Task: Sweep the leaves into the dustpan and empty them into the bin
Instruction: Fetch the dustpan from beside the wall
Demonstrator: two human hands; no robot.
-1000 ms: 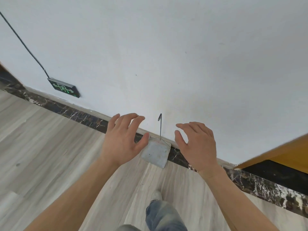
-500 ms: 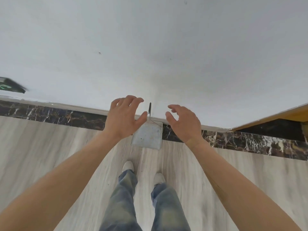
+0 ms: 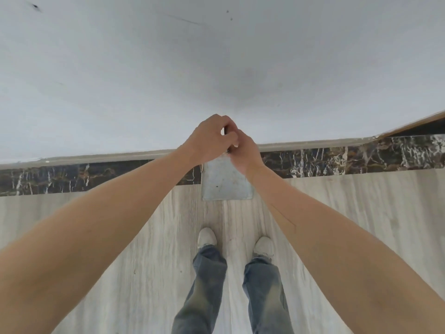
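Both hands meet at the top of the grey, flat metal dustpan [image 3: 226, 182], which stands on the pale wood-grain floor [image 3: 134, 237] against the dark marbled skirting board [image 3: 337, 160] below the white wall [image 3: 216, 56]. The left hand [image 3: 208, 138] has its grip curled round the dark upright handle, and the right hand [image 3: 245, 150] pinches it just beneath. The pan's blade hangs directly below both grips, in front of the person's white shoes [image 3: 207, 237].
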